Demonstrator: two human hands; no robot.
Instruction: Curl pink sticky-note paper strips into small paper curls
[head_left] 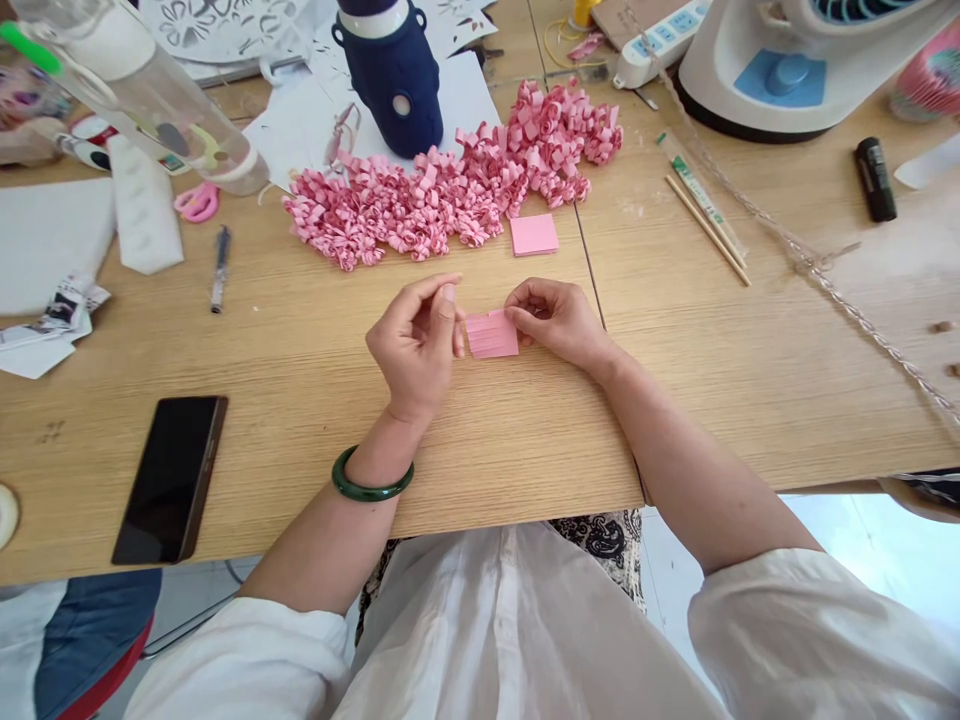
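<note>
A small pink paper (493, 337), cut into fringe-like strips, is held just above the table between my two hands. My right hand (556, 318) pinches its right edge between thumb and fingers. At the paper's left side, my left hand (417, 342) has its fingers curled, thumb and forefinger tips close together; whether a strip end sits between them is too small to make out. Just beyond lies a flat stack of pink paper squares (535, 235). Behind that spreads a long heap of curled pink paper flowers (420, 200).
A dark blue bottle (394, 85) and a clear bottle (187, 120) stand behind. A phone (171, 480), pen (220, 268) and pink scissors (196, 203) lie left. To the right are wooden sticks (706, 228), a twisted cord (847, 300), a black marker (875, 180) and a fan base (780, 75).
</note>
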